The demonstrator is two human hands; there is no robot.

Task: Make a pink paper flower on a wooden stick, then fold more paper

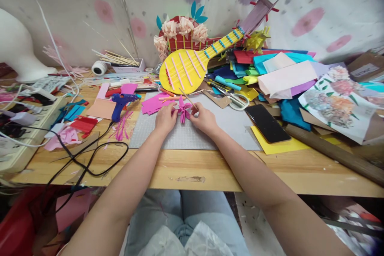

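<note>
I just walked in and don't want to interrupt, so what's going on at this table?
Someone seated at a cluttered wooden table has both hands at a pink, flower-like piece over a gray mat. The left hand touches one side; the right hand is at the other, with a thin stick at its fingertips. Pink paper and a blue glue gun lie to the left.

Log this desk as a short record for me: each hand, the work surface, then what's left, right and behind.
Left hand: at the bright pink paper flower, apparently pinching it
Right hand: holding a thin brown stick beside the flower
Surface: grey gridded mat on a pale wooden table
Left: blue glue gun
Right: black rectangular phone, partly over a yellow sheet
Behind: yellow round-bodied model instrument
</note>
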